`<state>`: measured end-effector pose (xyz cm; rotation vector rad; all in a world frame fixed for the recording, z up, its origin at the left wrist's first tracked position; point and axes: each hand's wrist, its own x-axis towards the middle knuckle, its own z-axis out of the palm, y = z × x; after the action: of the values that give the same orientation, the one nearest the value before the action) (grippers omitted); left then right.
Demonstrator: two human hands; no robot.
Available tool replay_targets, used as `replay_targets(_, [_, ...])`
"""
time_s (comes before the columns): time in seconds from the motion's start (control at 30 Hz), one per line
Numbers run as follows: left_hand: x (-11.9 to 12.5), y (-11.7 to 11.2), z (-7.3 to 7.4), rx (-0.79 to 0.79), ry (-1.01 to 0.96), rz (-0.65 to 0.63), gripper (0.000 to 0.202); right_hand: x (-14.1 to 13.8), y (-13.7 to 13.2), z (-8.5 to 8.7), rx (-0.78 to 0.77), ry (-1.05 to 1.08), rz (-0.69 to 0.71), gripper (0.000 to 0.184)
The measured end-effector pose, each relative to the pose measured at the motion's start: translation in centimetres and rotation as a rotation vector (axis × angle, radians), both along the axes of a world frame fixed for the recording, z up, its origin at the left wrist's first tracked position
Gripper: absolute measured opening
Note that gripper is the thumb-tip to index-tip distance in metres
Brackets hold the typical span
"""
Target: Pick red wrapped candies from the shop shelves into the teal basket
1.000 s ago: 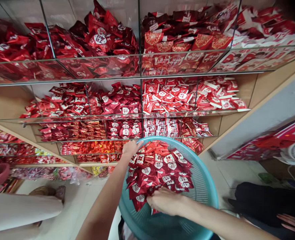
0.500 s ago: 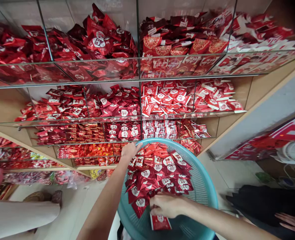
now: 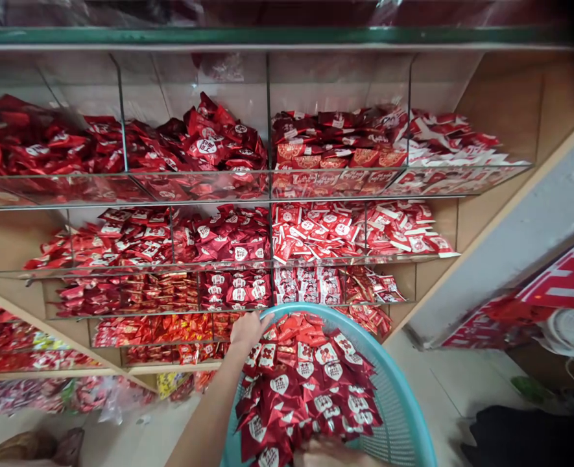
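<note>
A turquoise plastic basket (image 3: 413,402) with a perforated wall stands at the lower middle of the head view. Inside it lie many shiny dark-red candy packets (image 3: 306,395) with white heart-shaped labels, with brighter red packets toward the far side. My left hand (image 3: 248,329) is closed over the basket's far-left rim, thumb along the edge. Low at the bottom edge, my right hand (image 3: 333,453) is inside the basket against the nearest packets. It is blurred and partly cut off, so its fingers and anything in them are hidden.
Ahead, a wooden shelf unit (image 3: 491,123) with clear dividers carries heaps of red packets (image 3: 233,237). Lower left are more shelved packets (image 3: 19,337). On the right, a black cloth (image 3: 515,438) and a red banner (image 3: 566,279) flank the tiled floor (image 3: 427,370).
The view has tilted up, so shelves and basket sit lower in the picture. My right hand has moved toward the bottom edge; the red packet beneath it is out of sight. My left hand keeps the rim.
</note>
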<state>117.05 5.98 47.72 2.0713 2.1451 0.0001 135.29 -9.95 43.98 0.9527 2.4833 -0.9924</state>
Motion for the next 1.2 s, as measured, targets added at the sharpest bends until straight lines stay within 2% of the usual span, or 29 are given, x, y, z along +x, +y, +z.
replay_targets(0.07, [-0.1,0.0,-0.1,0.002,-0.009,0.001,0.069,-0.2,0.6,2.1,0.074,-0.147,0.074,0.023])
replay_targets(0.13, [-0.1,0.0,-0.3,0.009,-0.021,-0.005,0.069,0.1,1.8,5.8,0.146,-0.201,0.084,0.017])
replay_targets(0.23, [-0.2,0.1,-0.4,0.028,-0.023,-0.009,0.069,1.3,4.9,12.3,0.332,0.053,-0.105,0.021])
replay_targets(0.3, [-0.2,0.0,-0.4,0.029,-0.019,-0.002,0.068,2.0,7.6,15.9,0.562,0.265,-0.262,0.02])
replay_targets(0.37, [-0.2,0.0,-0.3,0.019,-0.023,0.008,0.068,2.3,10.3,18.5,0.779,0.415,-0.376,0.022])
replay_targets(0.43, [-0.1,-0.1,-0.1,0.009,-0.027,0.012,0.068,2.1,12.7,20.1,0.972,0.492,-0.439,0.026])
replay_targets(0.57, [-0.1,-0.2,-0.1,0.023,-0.008,0.01,0.067,0.5,15.9,20.9,1.239,0.424,-0.442,0.049])
replay_targets(0.67, [-0.1,-0.2,-0.3,0.037,-0.002,0.008,0.066,-0.6,17.2,20.5,1.311,0.37,-0.425,0.055])
replay_targets(0.93, [-0.4,-0.1,-0.6,0.056,-0.02,-0.007,0.069,-0.1,17.9,19.3,1.316,0.444,-0.376,0.029])
replay_targets(1.1, [-0.3,-0.2,-0.3,0.031,-0.027,-0.005,0.068,0.7,18.1,19.0,1.314,0.531,-0.369,0.029])
replay_targets(1.2, [-0.2,-0.3,0.0,0.028,-0.022,0.006,0.07,1.0,17.5,19.0,1.221,0.706,-0.398,0.03])
